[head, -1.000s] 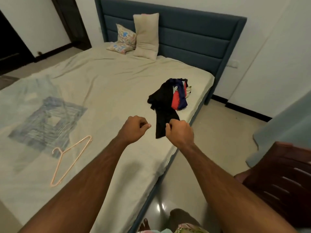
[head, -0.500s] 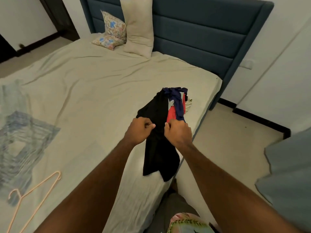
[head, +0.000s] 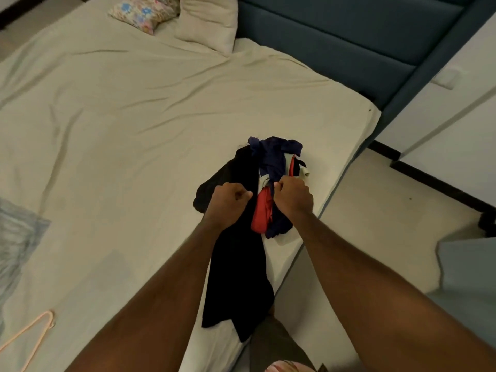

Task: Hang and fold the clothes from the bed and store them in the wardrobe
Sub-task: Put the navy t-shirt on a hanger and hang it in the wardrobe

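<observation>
Early stage: my left hand (head: 228,201) and right hand (head: 292,196), fingers curled, whether gripping cloth I cannot tell, meet the clothes pile (head: 257,200) at the bed's (head: 134,130) four-o'clock edge; nothing hung, hanger (head: 29,336) untouched.

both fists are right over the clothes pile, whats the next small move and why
Probably open the left hand and grip the black garment under it: both hands hover curled, apparently holding nothing yet, and that piece lies apart from the navy and red clothes by the right hand.

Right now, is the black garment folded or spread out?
Neither: the black garment lies crumpled, one end in the pile, the other hanging over the bed edge.
</observation>
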A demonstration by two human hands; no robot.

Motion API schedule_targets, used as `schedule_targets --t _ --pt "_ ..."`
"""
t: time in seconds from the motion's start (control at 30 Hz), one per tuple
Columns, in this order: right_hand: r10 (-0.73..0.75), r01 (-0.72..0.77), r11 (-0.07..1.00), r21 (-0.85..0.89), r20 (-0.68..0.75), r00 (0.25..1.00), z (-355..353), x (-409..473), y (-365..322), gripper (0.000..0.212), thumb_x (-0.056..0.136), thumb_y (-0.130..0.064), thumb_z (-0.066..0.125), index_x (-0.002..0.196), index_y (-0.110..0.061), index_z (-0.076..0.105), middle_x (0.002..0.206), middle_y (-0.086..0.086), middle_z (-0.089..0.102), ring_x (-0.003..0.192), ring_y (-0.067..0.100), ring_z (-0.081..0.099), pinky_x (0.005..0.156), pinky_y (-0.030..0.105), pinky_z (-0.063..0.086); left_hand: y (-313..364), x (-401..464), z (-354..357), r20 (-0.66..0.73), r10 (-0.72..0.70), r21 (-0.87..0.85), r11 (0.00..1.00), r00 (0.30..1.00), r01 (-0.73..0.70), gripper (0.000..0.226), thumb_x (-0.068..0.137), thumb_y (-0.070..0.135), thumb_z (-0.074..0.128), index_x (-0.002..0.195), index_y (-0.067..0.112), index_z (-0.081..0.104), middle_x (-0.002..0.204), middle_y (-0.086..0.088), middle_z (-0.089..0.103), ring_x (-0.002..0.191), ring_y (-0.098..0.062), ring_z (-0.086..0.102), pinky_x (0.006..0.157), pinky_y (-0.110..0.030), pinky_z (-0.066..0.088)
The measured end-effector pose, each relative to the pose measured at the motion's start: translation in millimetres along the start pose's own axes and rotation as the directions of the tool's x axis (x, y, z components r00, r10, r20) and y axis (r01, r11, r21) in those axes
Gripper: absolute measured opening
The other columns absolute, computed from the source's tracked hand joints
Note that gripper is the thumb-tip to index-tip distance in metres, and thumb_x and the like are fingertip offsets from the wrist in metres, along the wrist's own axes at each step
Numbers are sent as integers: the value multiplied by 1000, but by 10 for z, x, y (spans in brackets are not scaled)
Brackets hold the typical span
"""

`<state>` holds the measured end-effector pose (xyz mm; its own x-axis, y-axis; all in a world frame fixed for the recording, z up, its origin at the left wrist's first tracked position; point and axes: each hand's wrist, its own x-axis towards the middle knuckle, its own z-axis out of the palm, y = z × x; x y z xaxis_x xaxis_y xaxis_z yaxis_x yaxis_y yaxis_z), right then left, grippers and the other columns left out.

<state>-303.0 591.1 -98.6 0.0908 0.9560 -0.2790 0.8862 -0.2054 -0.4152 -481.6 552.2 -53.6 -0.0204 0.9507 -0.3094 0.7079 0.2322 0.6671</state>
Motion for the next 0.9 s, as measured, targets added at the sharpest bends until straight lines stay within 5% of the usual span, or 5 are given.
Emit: schedule_targets --t 0.33,0.47,0.63,0.77,0.9 --pt "203 -207 978 17 140 969 385 1033 10 49 100 -27 62 143 -12 43 136 16 56 124 38 55 90 48 49 -147 461 128 46 -95 -79 992 994 98 26 99 28 63 74 29 64 75 5 71 69 -12 68 73 -34 58" --pt "282 -288 957 34 125 951 533 1214 80 31 99 -18 62 129 -10 59 130 17 59 118 37 58 90 47 50 -171 538 146 49 -94 -93 991 994 98 25 100 28 62 75 23 65 75 3 71 69 -14 68 74 -36 58" --pt "110 -120 878 464 47 993 508 1097 -16 11 89 -11 67 98 -6 71 120 5 68 110 21 62 93 35 46 -286 518 146 87 -177 -212 958 980 192 29 101 36 60 84 14 69 78 0 72 71 -19 68 71 -38 56" --pt "-234 -165 505 847 318 919 266 157 -343 49 81 1 55 125 -11 70 93 -4 69 90 8 63 86 22 49 -226 415 89 232 -450 -630 606 862 486 51 102 58 41 117 16 67 109 -4 72 97 -18 67 79 -36 53" --pt "-511 -138 444 886 377 772 360 -849 -342 9 70 -2 60 68 -11 59 118 0 73 117 14 65 104 31 45 -301 195 29 518 -373 -793 129 770 596 60 99 59 50 126 9 67 118 -14 73 108 -30 69 94 -40 55"
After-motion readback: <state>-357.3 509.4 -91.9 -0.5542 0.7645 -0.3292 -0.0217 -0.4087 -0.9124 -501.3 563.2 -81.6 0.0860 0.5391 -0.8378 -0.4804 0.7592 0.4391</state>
